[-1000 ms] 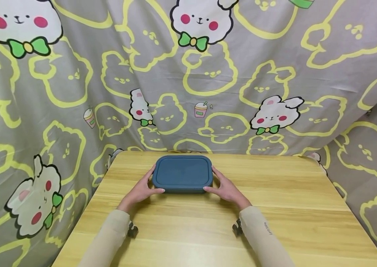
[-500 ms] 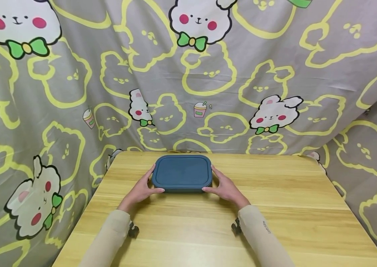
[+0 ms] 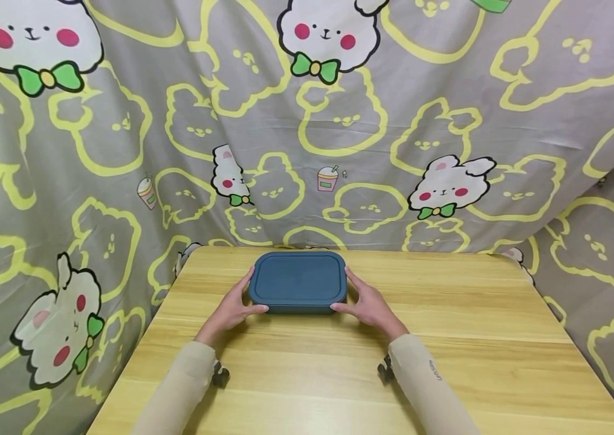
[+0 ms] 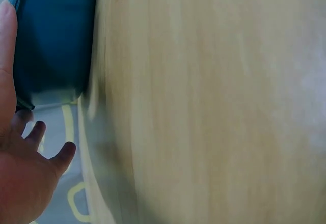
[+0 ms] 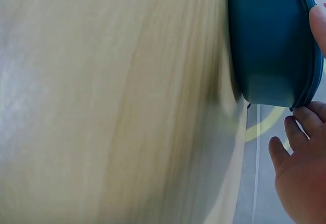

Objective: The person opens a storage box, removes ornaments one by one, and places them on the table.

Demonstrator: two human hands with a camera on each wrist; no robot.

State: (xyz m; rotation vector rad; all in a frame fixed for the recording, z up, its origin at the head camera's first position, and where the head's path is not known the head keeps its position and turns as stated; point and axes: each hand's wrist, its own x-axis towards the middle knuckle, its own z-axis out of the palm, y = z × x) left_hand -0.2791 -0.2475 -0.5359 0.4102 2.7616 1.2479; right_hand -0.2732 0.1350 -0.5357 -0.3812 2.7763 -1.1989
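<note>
A dark blue rectangular lunch box (image 3: 298, 279) with a rounded, flat lid is at the far part of the wooden table, its long side facing me. My left hand (image 3: 232, 309) grips its left end, thumb along the front corner and fingers at the side. The right hand (image 3: 368, 307) mirrors this at the other end. In the left wrist view, the thumb (image 4: 7, 46) lies along the box (image 4: 53, 35), while some fingers spread beyond its end. The right wrist view has fingertips right at the lid's rim, beside the box's wall (image 5: 270, 40).
The pale wooden table (image 3: 307, 374) runs out on both sides and in front of the box. Close behind its far edge hangs a grey curtain (image 3: 361, 211) printed with cartoon animals; it also lines the left and right sides. Dark wrist mounts (image 3: 221, 376) sit under both sleeves.
</note>
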